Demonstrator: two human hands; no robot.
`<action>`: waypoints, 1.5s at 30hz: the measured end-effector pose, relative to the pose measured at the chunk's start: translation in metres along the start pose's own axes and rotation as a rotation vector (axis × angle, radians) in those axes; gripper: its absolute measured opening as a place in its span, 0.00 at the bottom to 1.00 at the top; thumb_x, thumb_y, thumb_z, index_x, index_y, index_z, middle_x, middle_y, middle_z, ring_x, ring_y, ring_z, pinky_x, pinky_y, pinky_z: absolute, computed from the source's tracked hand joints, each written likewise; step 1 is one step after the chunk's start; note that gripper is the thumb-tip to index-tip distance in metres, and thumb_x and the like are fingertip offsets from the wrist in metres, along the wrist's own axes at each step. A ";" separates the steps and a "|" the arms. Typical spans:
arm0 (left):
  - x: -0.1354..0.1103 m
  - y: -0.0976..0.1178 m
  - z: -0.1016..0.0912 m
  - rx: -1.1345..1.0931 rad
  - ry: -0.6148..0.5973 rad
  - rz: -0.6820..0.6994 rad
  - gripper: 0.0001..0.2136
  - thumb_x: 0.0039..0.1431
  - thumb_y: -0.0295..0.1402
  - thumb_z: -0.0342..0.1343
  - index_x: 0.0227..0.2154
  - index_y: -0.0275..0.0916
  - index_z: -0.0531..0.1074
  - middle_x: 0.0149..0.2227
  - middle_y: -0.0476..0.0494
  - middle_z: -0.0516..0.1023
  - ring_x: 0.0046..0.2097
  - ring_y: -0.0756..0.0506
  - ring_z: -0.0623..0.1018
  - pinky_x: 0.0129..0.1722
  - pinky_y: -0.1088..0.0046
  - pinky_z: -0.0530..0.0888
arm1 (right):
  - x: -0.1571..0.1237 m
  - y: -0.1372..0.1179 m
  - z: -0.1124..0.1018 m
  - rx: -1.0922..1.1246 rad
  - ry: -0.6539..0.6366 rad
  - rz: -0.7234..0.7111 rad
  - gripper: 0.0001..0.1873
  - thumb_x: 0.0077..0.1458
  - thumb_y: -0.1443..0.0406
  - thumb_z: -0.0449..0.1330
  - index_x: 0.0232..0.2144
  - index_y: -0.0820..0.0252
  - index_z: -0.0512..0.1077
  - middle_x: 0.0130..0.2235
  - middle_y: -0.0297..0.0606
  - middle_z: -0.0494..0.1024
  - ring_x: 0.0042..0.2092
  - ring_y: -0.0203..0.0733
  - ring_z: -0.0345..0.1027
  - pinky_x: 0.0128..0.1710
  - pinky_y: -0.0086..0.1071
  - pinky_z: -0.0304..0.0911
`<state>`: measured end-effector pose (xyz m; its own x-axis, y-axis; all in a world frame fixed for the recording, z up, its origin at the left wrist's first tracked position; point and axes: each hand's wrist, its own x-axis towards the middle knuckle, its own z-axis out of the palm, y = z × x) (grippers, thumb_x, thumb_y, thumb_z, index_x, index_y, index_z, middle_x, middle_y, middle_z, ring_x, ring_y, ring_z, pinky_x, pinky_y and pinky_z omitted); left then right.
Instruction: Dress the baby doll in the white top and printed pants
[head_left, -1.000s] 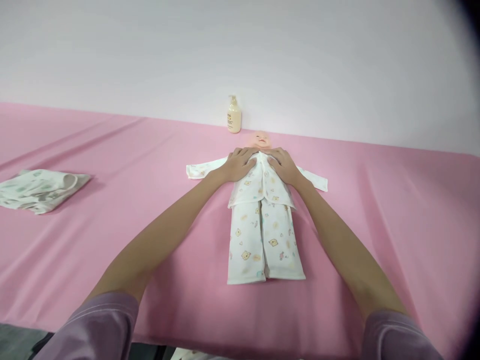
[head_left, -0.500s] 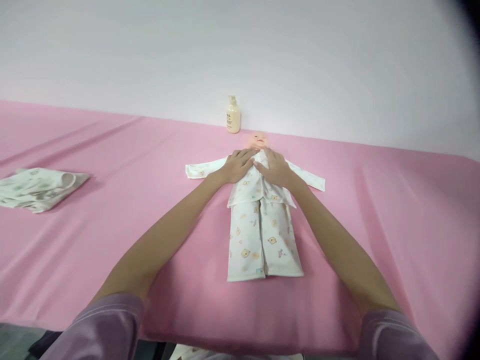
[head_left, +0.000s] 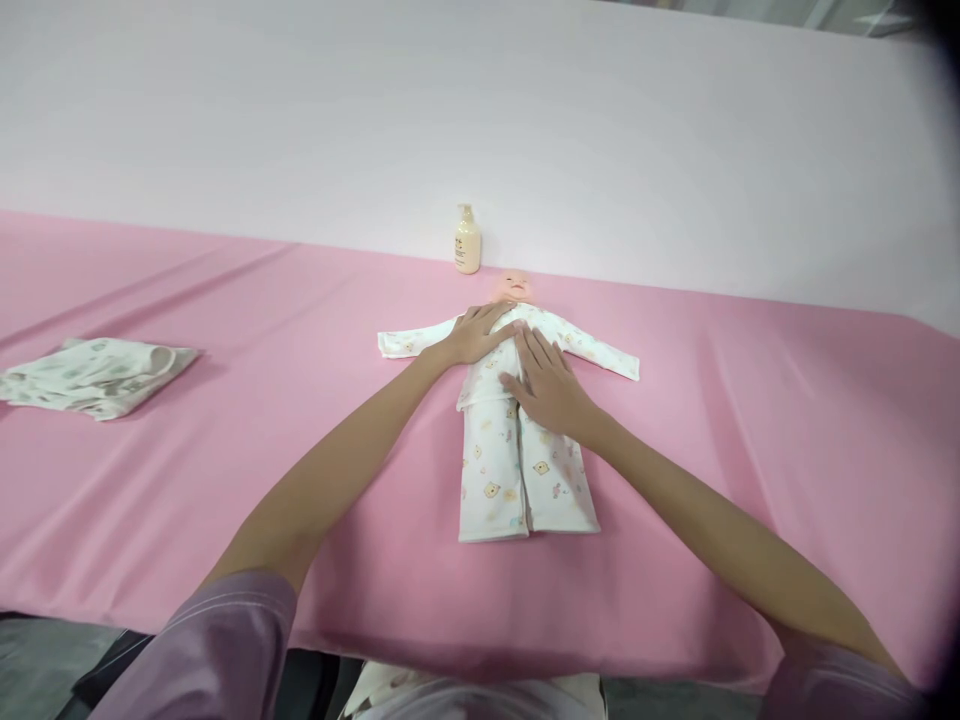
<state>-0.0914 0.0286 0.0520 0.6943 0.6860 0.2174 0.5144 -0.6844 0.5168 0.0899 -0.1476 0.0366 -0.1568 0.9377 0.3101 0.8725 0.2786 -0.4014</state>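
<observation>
A baby doll (head_left: 514, 287) lies on its back on the pink-covered table (head_left: 787, 420), dressed in a white printed top (head_left: 585, 345) and matching trousers (head_left: 495, 480). My left hand (head_left: 476, 335) rests flat on the doll's chest near the left shoulder, fingers stretched out. My right hand (head_left: 547, 385) lies flat on the doll's belly over the hem of the top, fingers spread and pointing toward the head. Neither hand holds anything.
A cream pump bottle (head_left: 466, 241) stands at the back edge just behind the doll's head, against the pale wall. A folded white printed garment (head_left: 97, 375) lies at the far left of the table. The table's front edge runs just before my sleeves.
My right hand has slid from the doll's right shoulder down to its belly. My left hand has stayed on the chest. The view has tilted up slightly.
</observation>
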 end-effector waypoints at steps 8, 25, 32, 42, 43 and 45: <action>-0.002 0.010 -0.007 -0.001 -0.014 -0.026 0.44 0.75 0.71 0.49 0.85 0.55 0.63 0.86 0.43 0.61 0.86 0.23 0.60 0.83 0.37 0.60 | -0.054 -0.019 -0.010 -0.072 -0.081 -0.073 0.41 0.85 0.41 0.45 0.88 0.48 0.58 0.89 0.41 0.46 0.90 0.60 0.36 0.89 0.67 0.35; -0.124 -0.132 -0.064 0.337 -0.020 -0.209 0.45 0.79 0.64 0.39 0.86 0.41 0.61 0.86 0.40 0.61 0.85 0.31 0.63 0.86 0.50 0.59 | -0.040 0.176 -0.058 -0.127 -0.017 0.271 0.51 0.78 0.36 0.48 0.85 0.63 0.61 0.83 0.55 0.66 0.82 0.72 0.61 0.83 0.66 0.58; -0.136 -0.133 -0.067 0.355 -0.049 -0.249 0.43 0.80 0.63 0.39 0.89 0.47 0.54 0.88 0.43 0.53 0.88 0.31 0.56 0.87 0.43 0.53 | -0.049 0.185 -0.053 -0.169 0.034 0.252 0.48 0.78 0.36 0.47 0.85 0.56 0.61 0.84 0.52 0.65 0.83 0.73 0.59 0.83 0.73 0.52; -0.087 -0.008 -0.042 -0.058 0.435 -0.013 0.17 0.77 0.51 0.55 0.52 0.47 0.80 0.57 0.37 0.87 0.54 0.35 0.83 0.59 0.53 0.81 | 0.001 0.044 -0.065 0.287 0.186 0.138 0.16 0.76 0.48 0.63 0.49 0.52 0.78 0.48 0.44 0.87 0.45 0.50 0.79 0.46 0.42 0.74; -0.077 0.012 -0.036 -0.145 0.379 -0.005 0.15 0.77 0.50 0.57 0.50 0.46 0.80 0.54 0.38 0.88 0.51 0.37 0.84 0.55 0.56 0.82 | 0.010 0.029 -0.065 0.341 0.122 0.180 0.15 0.75 0.49 0.66 0.50 0.52 0.77 0.49 0.42 0.87 0.45 0.49 0.79 0.46 0.40 0.73; -0.058 0.048 -0.022 -0.242 0.282 -0.043 0.11 0.76 0.45 0.61 0.48 0.45 0.79 0.51 0.41 0.88 0.48 0.39 0.84 0.53 0.59 0.81 | 0.026 0.009 -0.064 0.381 0.029 0.293 0.11 0.73 0.55 0.69 0.48 0.54 0.77 0.50 0.41 0.87 0.45 0.46 0.78 0.46 0.37 0.71</action>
<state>-0.1184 -0.0387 0.0819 0.4913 0.7768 0.3939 0.3828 -0.5988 0.7035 0.1236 -0.1343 0.0960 0.0887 0.9834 0.1585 0.6455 0.0645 -0.7610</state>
